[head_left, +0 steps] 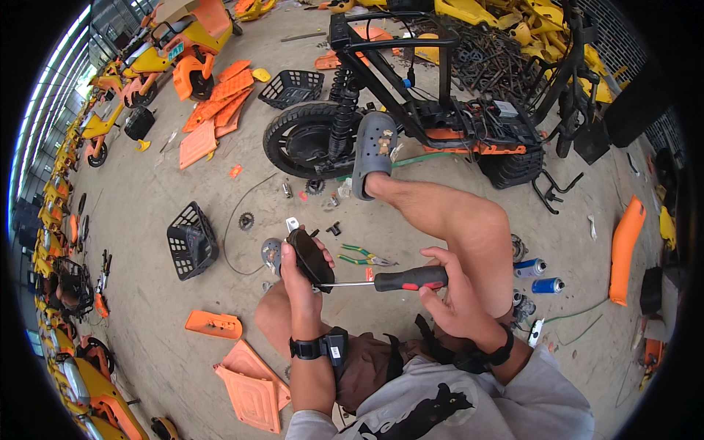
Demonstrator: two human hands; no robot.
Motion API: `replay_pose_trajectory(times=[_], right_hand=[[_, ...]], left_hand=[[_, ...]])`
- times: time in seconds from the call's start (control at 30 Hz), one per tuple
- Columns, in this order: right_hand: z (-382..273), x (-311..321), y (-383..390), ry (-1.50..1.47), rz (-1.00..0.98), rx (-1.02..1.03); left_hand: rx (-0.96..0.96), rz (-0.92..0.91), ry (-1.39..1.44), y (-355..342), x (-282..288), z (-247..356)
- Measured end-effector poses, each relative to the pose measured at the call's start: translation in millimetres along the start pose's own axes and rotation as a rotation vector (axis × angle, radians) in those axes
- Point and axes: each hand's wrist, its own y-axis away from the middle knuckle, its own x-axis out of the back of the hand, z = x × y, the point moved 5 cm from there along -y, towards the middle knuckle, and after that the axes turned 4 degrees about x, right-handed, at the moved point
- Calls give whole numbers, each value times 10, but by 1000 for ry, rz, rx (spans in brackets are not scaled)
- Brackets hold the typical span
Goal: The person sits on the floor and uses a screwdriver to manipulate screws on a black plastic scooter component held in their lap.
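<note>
My left hand [297,282] is closed round a black oval part [314,258], perhaps a housing, with a pale metal tab at its upper end. In my right hand [456,299] is a screwdriver [402,280] with a black and red handle, gripped near the handle's end. Its shaft points left and its tip meets the lower end of the black part; exactly where it touches is hard to make out. Just beyond, pliers [367,257] with green and yellow handles lie on the floor, near a small black fitting [334,229].
A stripped scooter frame [396,95] with its rear wheel [304,139] stands ahead, my shod foot before it. Black baskets [194,240], sprockets [247,221], orange panels [249,389] and blue spray cans [548,285] lie around. Yellow scooters [88,396] line the left.
</note>
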Motion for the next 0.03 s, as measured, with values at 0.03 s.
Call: replay_pose_trajectory(times=[0.03], right_hand=[[-7,7,-2,-38,-52,-145]], left_hand=[[-1,2,-2,3,6,4]])
